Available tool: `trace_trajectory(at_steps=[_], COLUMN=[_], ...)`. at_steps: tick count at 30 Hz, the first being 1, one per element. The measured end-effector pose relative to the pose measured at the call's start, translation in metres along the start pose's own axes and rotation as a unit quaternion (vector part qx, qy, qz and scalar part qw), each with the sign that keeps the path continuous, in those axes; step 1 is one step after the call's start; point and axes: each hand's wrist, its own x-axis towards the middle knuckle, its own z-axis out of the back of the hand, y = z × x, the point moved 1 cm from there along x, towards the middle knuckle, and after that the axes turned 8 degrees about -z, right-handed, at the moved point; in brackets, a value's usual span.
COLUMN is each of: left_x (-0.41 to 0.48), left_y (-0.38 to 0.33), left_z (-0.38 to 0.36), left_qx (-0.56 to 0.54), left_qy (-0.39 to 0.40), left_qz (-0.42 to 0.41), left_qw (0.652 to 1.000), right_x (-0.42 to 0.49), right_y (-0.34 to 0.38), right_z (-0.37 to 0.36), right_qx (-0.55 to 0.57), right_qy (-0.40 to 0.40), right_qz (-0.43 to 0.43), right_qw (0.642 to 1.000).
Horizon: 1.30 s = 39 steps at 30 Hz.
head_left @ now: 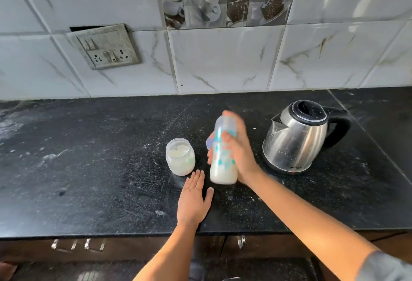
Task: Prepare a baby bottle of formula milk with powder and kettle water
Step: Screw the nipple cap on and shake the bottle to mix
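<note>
One milky bottle (223, 160) in right hand (239, 153), powder jar (180, 159) beside.

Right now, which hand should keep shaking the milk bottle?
The right hand, probably. It already grips the baby bottle, which looks blurred and lifted off the counter. The left hand lies flat and empty on the counter, beside the powder jar.

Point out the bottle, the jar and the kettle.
bottle (223, 172) head view, milk-filled lower body
jar (180, 161) head view, side wall
kettle (296, 140) head view, steel body
</note>
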Motion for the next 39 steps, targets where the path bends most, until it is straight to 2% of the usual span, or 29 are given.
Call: trace_trajectory(at_steps=[2,5,7,11,12,16,17,20,21,22,25,26,29,31,35,36,39], left_x=[-0.001,0.000,0.001,0.000,0.000,0.000,0.000,0.000,0.000,0.000,0.000,0.000,0.000,0.000,0.000,-0.001,0.000], left_y=[0.000,0.001,0.003,0.000,0.000,0.003,0.003,0.001,0.000,0.001,0.004,0.004,0.002,0.001,0.005,0.005,0.002], left_z=[0.000,0.000,-0.001,-0.002,-0.002,-0.003,-0.003,-0.003,-0.002,-0.002,-0.003,-0.004,-0.004,-0.003,-0.004,-0.004,-0.004], left_qx=[0.007,-0.001,0.002,0.008,0.008,0.006,0.007,0.007,0.009,0.009,0.006,0.009,0.012,0.014,0.001,0.003,0.006], left_qy=[-0.003,0.009,0.018,0.003,0.004,0.022,0.019,0.003,0.002,0.006,0.019,0.018,0.003,0.001,0.018,0.016,-0.001], left_qz=[0.007,-0.007,-0.013,0.008,0.009,-0.003,-0.002,0.010,0.011,0.008,0.002,0.002,0.003,0.005,-0.002,0.000,0.008], left_qw=[1.000,1.000,1.000,1.000,1.000,1.000,1.000,1.000,1.000,1.000,1.000,1.000,1.000,1.000,1.000,1.000,1.000], right_x=[0.007,-0.007,-0.016,0.004,0.004,-0.018,-0.016,0.002,0.003,0.001,-0.020,-0.021,-0.003,0.002,-0.019,-0.017,0.000], right_y=[0.008,-0.008,-0.013,0.004,0.004,-0.014,-0.012,0.003,0.005,0.002,-0.015,-0.016,-0.002,0.002,-0.017,-0.015,0.000], right_z=[0.002,0.003,0.003,0.011,0.013,0.010,0.010,0.016,0.016,0.017,0.014,0.013,0.016,0.016,0.011,0.011,0.012], right_qx=[0.043,-0.046,-0.099,0.008,0.010,-0.078,-0.077,0.014,0.023,0.009,-0.073,-0.085,-0.003,0.033,-0.065,-0.060,0.039], right_qy=[-0.041,0.044,0.082,-0.054,-0.060,0.064,0.058,-0.042,-0.051,-0.039,0.064,0.067,-0.050,-0.074,0.069,0.068,-0.058], right_qz=[0.010,-0.041,-0.031,0.009,0.009,-0.035,-0.023,0.004,0.009,0.003,-0.042,-0.030,0.024,0.039,-0.027,-0.012,0.048], right_qw=[0.998,0.997,0.991,0.998,0.998,0.994,0.995,0.999,0.998,0.999,0.994,0.994,0.998,0.996,0.995,0.996,0.996])
